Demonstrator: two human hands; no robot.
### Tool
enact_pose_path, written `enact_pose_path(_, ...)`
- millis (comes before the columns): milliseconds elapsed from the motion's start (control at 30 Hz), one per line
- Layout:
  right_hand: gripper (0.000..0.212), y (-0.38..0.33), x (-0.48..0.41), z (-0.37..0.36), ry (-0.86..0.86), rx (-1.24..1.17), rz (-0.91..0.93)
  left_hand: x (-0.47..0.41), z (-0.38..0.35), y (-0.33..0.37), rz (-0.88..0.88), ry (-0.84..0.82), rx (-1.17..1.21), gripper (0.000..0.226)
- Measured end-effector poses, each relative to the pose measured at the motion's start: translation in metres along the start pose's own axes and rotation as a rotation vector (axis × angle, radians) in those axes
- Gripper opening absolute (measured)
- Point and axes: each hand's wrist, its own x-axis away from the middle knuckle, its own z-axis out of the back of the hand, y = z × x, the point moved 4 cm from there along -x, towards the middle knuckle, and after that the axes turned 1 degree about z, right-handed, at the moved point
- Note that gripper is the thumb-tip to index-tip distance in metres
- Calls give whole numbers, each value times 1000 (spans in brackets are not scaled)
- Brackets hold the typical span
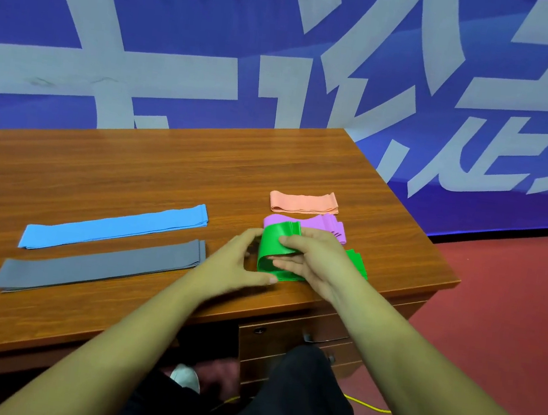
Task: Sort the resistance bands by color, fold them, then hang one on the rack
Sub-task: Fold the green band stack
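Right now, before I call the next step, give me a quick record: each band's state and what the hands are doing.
green band: partly folded into a loop, near right of the desk
left hand: curled round the loop's left end
right hand: pinches the upper layer, thumb on top
orange band: folded short, farthest back
purple band: folded short, between orange and green
blue band: long flat strip, left side
grey band: long flat strip, nearer than the blue
rack: not in view
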Motion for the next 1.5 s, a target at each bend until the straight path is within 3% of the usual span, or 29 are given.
enact_pose_path(167, 10, -18, 6, -1, -77, -81, -1, -5, -9, -8, 8, 63, 106, 66)
enact_pose_path(333, 25, -29, 6, 18, -6, -112, 6, -7, -9, -9, 29, 53, 138, 46)
enact_pose_path(600, 22, -24, 3, 43, 108, 151, -39, -11, -6, -1, 35, -24, 113, 45)
enact_pose_path(800, 11, -20, 1, 54, 216, 446, 24, -11, -8, -4, -52, 14, -240, 79)
enact_pose_path(1033, 4, -20, 4, 69, 334, 573, 56, -15, -15, -6, -43, 32, -292, 65)
enact_pose_path(1167, 24, -19, 3, 88, 456, 794, 116, -17, -18, -9, -67, 72, -295, 61)
enact_pose_path(1333, 10, -4, 0, 100, 466, 883, 136, -18, -20, -10, -151, 74, -333, 46)
enact_pose_path(1500, 20, 1, 8, 91, 472, 943, 303, -15, -16, -12, -191, 133, -241, 29)
